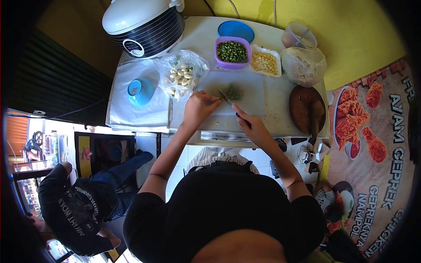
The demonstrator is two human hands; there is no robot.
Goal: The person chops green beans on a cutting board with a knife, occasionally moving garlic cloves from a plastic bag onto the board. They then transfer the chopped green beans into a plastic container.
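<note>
My right hand (255,128) grips a knife (225,97) by its dark handle, the blade pointing up and left over a pale cutting mat (251,104). Close to the blade, my left hand (200,106) has its fingers pinched together; whatever they hold is too small to make out. Chopped green pieces (234,91) lie on the mat beside the blade. Behind them is a purple container (232,65) filled with small cut green pieces. A white tray (278,70) of pale yellow chopped bits stands to its right. Peeled garlic cloves (181,78) sit in an open plastic bag (197,65).
A rice cooker (149,37) stands at the back left, an upturned blue bowl (139,91) nearer. At the back are a blue lid (236,31), a clear tub (299,35) and a filled bag (304,65). A brown stone mortar (299,107) with a pestle occupies the right. Another person (83,206) is lower left.
</note>
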